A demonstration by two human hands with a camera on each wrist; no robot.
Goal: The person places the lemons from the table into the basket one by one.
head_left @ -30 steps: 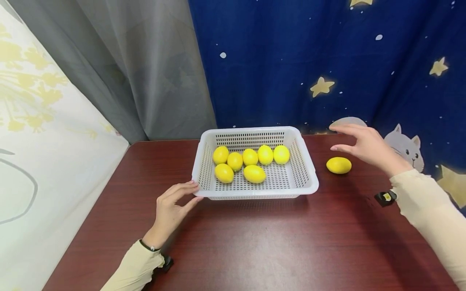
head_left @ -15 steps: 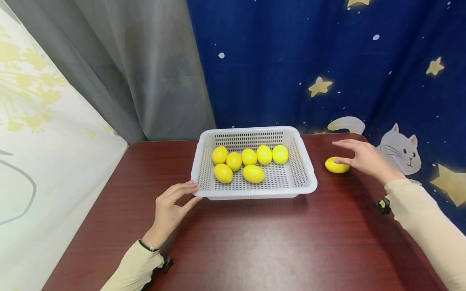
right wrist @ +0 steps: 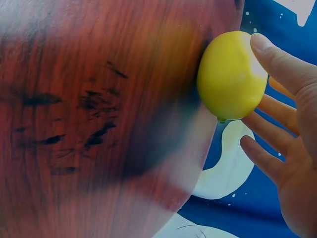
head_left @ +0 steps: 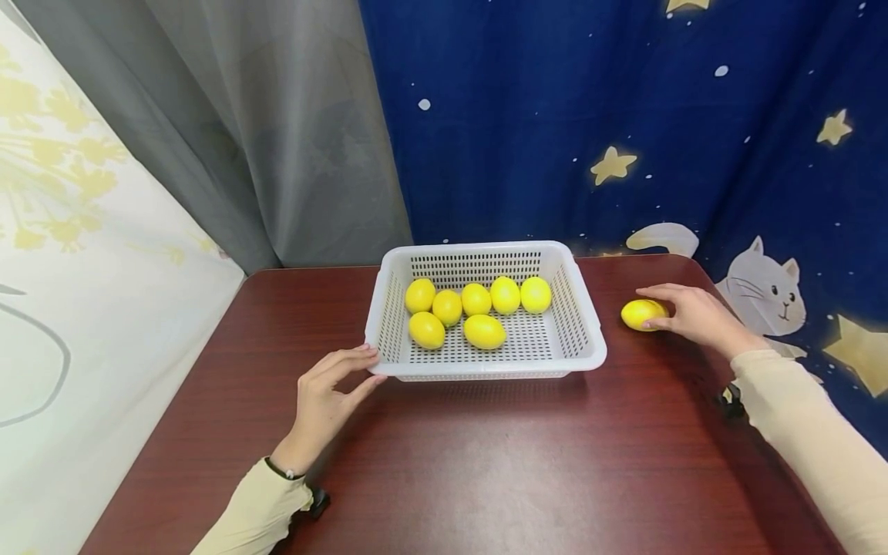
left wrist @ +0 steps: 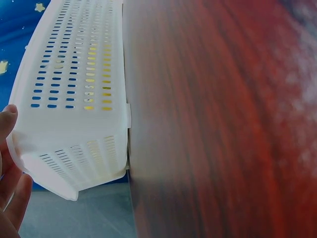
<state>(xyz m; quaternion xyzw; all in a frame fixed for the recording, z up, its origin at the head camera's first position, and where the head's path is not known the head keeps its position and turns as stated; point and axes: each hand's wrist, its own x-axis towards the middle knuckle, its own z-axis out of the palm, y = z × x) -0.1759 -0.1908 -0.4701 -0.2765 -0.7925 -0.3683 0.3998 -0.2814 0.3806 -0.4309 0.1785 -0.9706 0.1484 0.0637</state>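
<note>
A white perforated plastic basket (head_left: pixel 527 365) stands on the dark red-brown table with several yellow lemons (head_left: pixel 485 332) inside. At its near left corner my left hand (head_left: pixel 329 397) pinches the rim, fingers on top and thumb at the front side; the left wrist view shows fingertips (left wrist: pixel 8 119) at that corner. One lone lemon (head_left: pixel 640 315) lies on the table to the right of the basket. My right hand (head_left: pixel 699 320) has its thumb on the near side of this lemon and fingers at its far side. In the right wrist view the thumb (right wrist: pixel 277 59) touches the lemon (right wrist: pixel 230 77), whose far side is hidden.
The wooden table (head_left: pixel 499 462) ends at a grey curtain (head_left: pixel 326 154) and a blue star-patterned curtain (head_left: pixel 499 139) at the back. A white patterned cloth (head_left: pixel 83 308) hangs along the left side. Dark marks (right wrist: pixel 96 114) show on the table in the right wrist view.
My right hand has come down from above and closed in around the lone lemon. The left hand, the basket and the lemons in it have stayed put.
</note>
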